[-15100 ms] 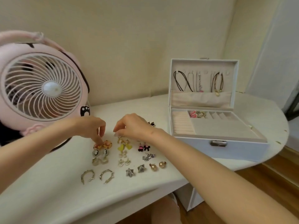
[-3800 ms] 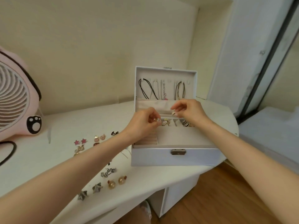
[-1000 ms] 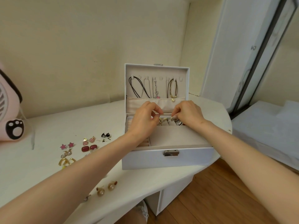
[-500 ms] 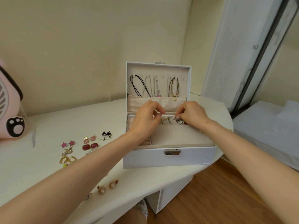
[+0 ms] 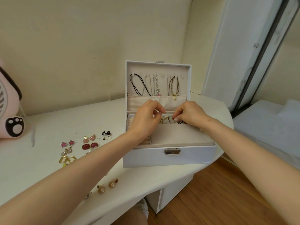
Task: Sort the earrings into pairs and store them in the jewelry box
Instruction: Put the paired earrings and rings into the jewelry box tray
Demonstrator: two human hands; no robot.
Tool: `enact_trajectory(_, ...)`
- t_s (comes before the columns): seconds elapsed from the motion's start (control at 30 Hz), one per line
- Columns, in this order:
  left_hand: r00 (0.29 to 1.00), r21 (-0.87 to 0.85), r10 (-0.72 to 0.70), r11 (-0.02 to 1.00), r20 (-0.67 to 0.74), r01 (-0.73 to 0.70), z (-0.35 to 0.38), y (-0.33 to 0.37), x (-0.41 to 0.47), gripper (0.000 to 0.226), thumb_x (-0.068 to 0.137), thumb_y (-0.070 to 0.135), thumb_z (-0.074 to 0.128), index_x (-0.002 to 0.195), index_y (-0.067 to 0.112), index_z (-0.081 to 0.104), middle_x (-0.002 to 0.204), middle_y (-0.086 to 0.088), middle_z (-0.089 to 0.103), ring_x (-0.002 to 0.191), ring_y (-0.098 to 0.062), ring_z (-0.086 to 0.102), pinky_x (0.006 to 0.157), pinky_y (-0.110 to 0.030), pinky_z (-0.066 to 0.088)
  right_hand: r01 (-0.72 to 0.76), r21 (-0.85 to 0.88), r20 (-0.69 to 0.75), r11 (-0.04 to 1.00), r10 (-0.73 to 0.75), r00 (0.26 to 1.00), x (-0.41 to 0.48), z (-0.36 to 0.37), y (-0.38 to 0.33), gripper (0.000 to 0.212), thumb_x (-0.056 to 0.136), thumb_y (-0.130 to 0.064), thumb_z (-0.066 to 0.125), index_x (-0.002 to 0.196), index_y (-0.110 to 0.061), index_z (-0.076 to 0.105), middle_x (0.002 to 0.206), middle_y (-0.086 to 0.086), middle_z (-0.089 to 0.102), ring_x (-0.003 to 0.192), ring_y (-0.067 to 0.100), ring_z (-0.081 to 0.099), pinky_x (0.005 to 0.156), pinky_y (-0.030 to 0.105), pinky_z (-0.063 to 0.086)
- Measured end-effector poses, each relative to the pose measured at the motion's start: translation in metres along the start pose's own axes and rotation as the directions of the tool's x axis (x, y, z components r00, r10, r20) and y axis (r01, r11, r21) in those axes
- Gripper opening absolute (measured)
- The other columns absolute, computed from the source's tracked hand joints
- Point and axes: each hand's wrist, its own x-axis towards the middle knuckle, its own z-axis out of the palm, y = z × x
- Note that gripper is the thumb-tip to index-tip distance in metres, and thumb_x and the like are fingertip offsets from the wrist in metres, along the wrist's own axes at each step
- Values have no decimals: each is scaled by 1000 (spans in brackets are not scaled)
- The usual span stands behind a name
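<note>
Over the rear slots of the jewelry box point(image 5: 168, 157), your left hand point(image 5: 145, 121) pinches a gold earring point(image 5: 162, 118); your right hand point(image 5: 190, 116) curls over a dark earring point(image 5: 181, 122), grip unclear; left of the box lie two pink stars point(image 5: 63, 144), two red studs point(image 5: 86, 146), two pearl studs point(image 5: 112, 184).

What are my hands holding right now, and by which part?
Left hand pinches a gold earring; which part is too small to tell. Right hand curls over the jewelry box; any hold is hidden.
</note>
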Motion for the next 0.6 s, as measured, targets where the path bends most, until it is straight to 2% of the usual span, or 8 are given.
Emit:
enact_trajectory(0.2,1000,-7,-3,1000,-2,3,0,0,0,13,87,5,54,89,15,62,101,-3,59,83,-9,53,70,-10,39,5,109,45,994,-10,999,3,-1,5,15,72,-7,78,82,-17,76,68,-7,66,74,11,63,83,34,54)
enact_trajectory(0.33,1000,-4,3,1000,-3,-3,0,0,0,13,87,4,54,89,15,62,100,-3,60,82,-8,52,69,-9,39,45,75,82,996,-51,995,2,-8,6,12,74,-14,75,84,-20,74,75,-3,65,77,14,61,78,31,51)
enact_trajectory(0.5,1000,-8,7,1000,-5,-7,0,0,0,13,87,4,54,90,13,63,100,-3,60,83,-10,53,69,-12,40,95,44,77,995,-98,992,1,-19,2,16,77,-7,65,84,-19,72,72,-4,60,71,14,56,71,31,47)
enact_trajectory(0.6,1000,-57,-3,998,-25,1,0,0,2,13,87,2,53,92,11,61,97,-2,62,84,-12,57,68,-15,44,70,260,81,963,-94,992,-2,-26,-7,17,80,-3,62,92,-13,69,77,2,63,65,11,62,68,27,49)
